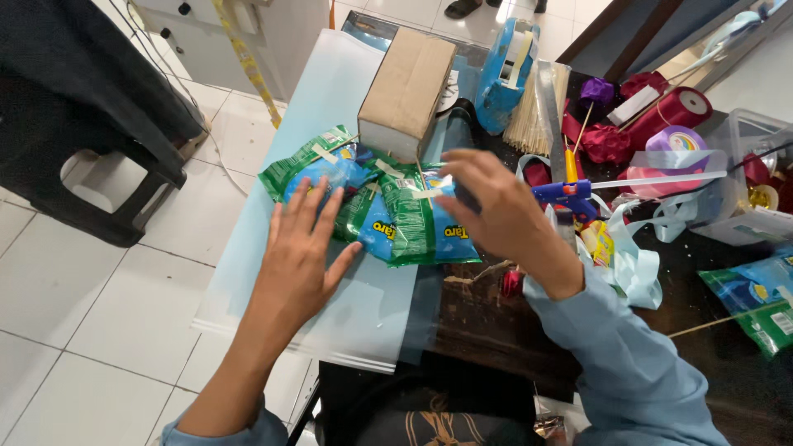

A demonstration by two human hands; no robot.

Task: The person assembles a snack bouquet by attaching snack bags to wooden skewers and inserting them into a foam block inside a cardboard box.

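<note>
Several green and blue snack packets (395, 216) taped to thin sticks lie fanned out on a pale blue sheet (330, 107) over the table. My left hand (297, 256) lies flat and open on the sheet, its fingertips touching the lower left packets. My right hand (496, 211) hovers just over the right side of the packets, fingers spread, holding nothing that I can see. Both arms wear light blue sleeves.
A cardboard box (407, 91) stands behind the packets. A blue tape dispenser (508, 74), a bundle of skewers (529, 116), a blue glue gun (566, 194), ribbon rolls (677, 107) and a clear plastic bin (743, 177) crowd the right. Another snack packet (756, 301) lies far right. A black stool (107, 177) stands left.
</note>
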